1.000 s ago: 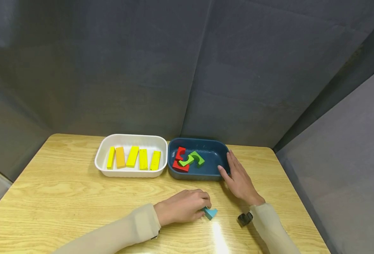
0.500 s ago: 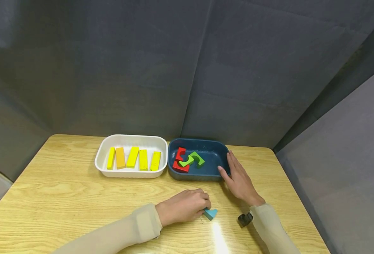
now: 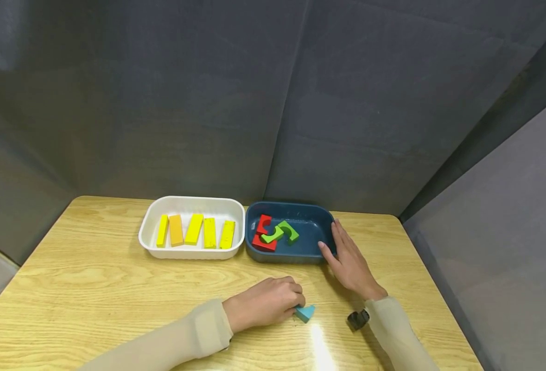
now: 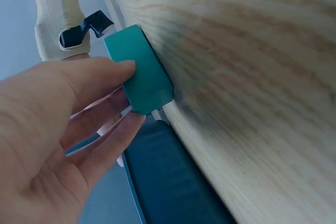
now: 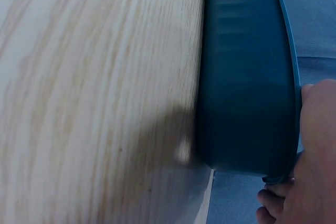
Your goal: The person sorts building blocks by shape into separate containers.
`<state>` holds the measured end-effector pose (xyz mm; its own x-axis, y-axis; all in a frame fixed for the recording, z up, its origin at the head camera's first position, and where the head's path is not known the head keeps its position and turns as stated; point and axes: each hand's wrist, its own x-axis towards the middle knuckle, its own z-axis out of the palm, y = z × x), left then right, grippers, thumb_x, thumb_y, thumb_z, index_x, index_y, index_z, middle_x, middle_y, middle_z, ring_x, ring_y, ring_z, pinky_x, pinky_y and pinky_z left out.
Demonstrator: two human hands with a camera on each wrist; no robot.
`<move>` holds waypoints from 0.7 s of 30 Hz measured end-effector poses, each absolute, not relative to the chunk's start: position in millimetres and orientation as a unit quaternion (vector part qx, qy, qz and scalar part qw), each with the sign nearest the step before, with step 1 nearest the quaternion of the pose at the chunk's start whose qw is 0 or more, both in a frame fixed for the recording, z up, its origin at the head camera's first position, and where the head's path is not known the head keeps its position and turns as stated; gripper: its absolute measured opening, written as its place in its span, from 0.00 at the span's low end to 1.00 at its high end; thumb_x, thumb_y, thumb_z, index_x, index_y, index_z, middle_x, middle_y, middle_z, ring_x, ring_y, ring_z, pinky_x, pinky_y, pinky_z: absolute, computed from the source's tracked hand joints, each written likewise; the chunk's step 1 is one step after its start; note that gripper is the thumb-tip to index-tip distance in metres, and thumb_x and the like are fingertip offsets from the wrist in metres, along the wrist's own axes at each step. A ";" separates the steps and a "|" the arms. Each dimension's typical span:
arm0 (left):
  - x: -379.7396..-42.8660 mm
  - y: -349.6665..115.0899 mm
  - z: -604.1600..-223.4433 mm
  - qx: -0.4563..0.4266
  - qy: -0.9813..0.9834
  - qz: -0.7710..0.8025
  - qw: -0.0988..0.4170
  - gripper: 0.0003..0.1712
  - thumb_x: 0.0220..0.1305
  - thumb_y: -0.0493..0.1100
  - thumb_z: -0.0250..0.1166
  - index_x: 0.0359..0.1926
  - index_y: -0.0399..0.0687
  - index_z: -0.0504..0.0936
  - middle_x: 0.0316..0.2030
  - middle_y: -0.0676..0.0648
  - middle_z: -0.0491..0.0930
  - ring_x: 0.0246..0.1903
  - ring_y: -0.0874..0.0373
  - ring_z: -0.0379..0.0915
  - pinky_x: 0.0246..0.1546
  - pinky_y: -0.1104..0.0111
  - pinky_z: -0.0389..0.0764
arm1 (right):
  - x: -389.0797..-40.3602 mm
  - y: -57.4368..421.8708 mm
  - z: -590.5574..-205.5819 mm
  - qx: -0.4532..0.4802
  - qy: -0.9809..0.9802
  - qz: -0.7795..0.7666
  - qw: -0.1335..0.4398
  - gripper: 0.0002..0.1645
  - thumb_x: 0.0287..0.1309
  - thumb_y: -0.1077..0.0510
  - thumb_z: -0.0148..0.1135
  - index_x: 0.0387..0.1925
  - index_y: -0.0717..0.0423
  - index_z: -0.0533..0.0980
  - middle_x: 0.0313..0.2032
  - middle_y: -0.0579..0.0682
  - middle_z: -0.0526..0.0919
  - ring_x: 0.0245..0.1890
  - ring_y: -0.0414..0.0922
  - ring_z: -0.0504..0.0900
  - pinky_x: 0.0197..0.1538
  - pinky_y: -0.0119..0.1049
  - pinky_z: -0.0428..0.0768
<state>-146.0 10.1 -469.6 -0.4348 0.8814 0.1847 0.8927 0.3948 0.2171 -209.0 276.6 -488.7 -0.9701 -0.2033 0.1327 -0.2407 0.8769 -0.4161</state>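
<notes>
My left hand (image 3: 266,304) pinches a blue building block (image 3: 306,313) low over the table, thumb on one side and fingertips at its edge. In the left wrist view the block (image 4: 140,72) shows a flat teal face, while its other end is hidden in the head view. My right hand (image 3: 351,265) rests on the right end of the dark blue bin (image 3: 291,258), thumb over the front rim and fingers extended along the side. Inside that bin lie two red blocks (image 3: 265,243) and two green curved blocks (image 3: 288,231), bunched toward the left.
A white bin (image 3: 189,254) stands close left of the blue one, with several yellow blocks (image 3: 193,229) and an orange block (image 3: 176,230) in a row. Both bins sit near the wooden table's (image 3: 115,299) back edge. Grey curtains (image 3: 185,103) hang behind.
The left hand and the blue building block have shifted very slightly left, and the block's visible end has turned a little. The right hand and both bins stay put.
</notes>
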 end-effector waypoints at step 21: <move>-151.8 -16.3 -434.2 -0.505 -0.845 -0.170 0.047 0.11 0.71 0.42 0.75 0.53 0.51 0.91 0.48 0.56 0.88 0.50 0.62 0.80 0.54 0.76 0.81 | -209.9 277.0 -488.8 0.119 -0.967 0.221 0.042 0.50 0.83 0.32 0.43 0.86 0.61 0.46 0.87 0.58 0.42 0.85 0.61 0.47 0.82 0.65 0.52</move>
<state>-151.8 -16.3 -434.2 -0.4861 0.8374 0.2499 0.8690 0.4329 0.2396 -209.9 277.0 -488.8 -0.9684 -0.2108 0.1335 -0.2479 0.8740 -0.4180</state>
